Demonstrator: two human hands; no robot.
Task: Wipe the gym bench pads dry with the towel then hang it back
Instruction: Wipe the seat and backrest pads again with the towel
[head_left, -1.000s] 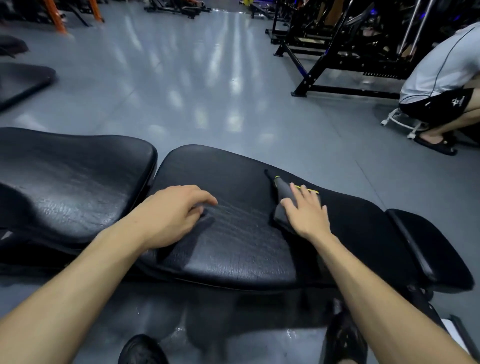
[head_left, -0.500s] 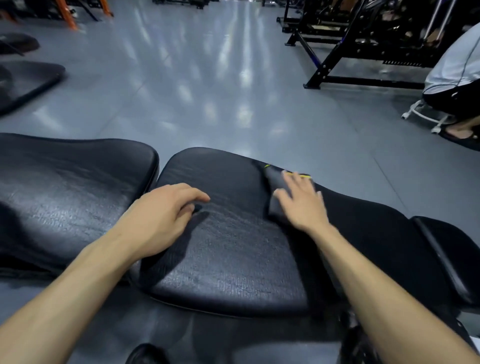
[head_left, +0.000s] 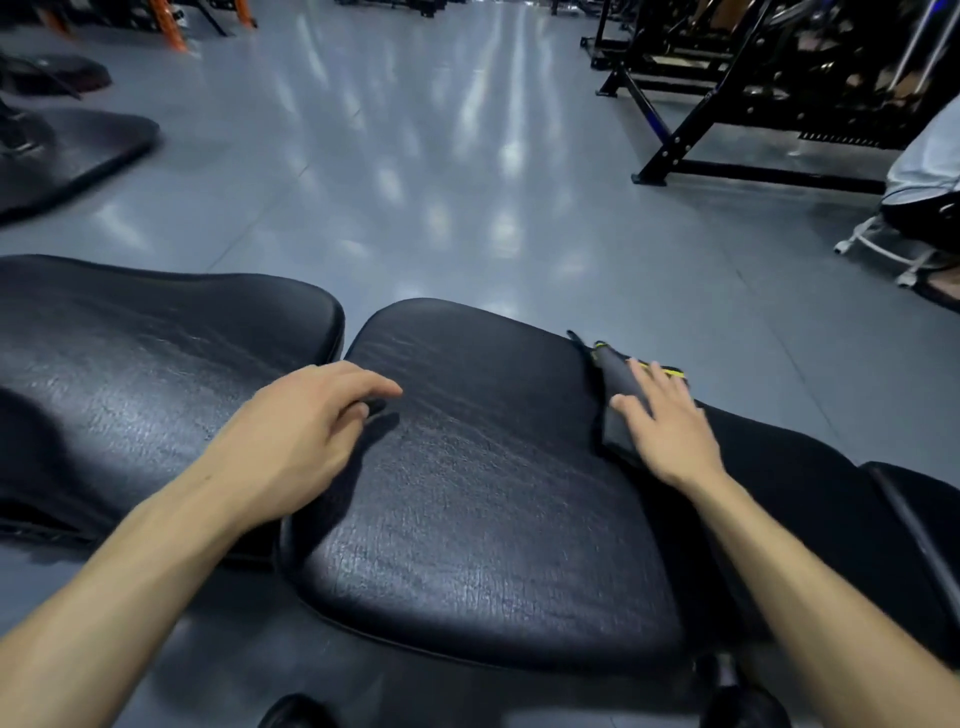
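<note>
1. Nearest of all, below both forearms, two dark shoes show at the bottom edge: one (head_left: 296, 713) under the left forearm, one (head_left: 750, 707) under the right.
2. Under and between the two hands lies the middle bench pad (head_left: 483, 519), black with a cracked, shiny skin, its rounded near edge facing the person.
3. On the left part of that pad rests the left hand (head_left: 306, 441), palm down, its fingers loosely bent with the tips touching the pad; it holds nothing.
4. On the right part of the same pad lies the right hand (head_left: 670, 431), flat, fingers straight and slightly spread, pressing down on the towel (head_left: 621, 400).
5. Beneath the right hand's fingers the towel is a dark grey folded cloth with a yellow-green trim showing past the fingertips; it lies on the far right edge of the middle pad, well apart from the left hand.
6. Left of the left hand, across a narrow gap, sits a second black pad (head_left: 156, 364), wider and just as creased.
7. Right of the right forearm a smaller black pad (head_left: 924, 514) shows at the frame's edge.
8. Beyond both hands stretches a glossy grey floor (head_left: 441, 182) with pale light streaks.
9. Far beyond the left hand lies another dark pad (head_left: 72, 156), with orange legs (head_left: 174, 28) behind it.
10. Far beyond the right hand stands a black machine frame (head_left: 727, 104), and beside it a crouching person (head_left: 930, 171) in a pale shirt and dark shorts, partly cut off.
</note>
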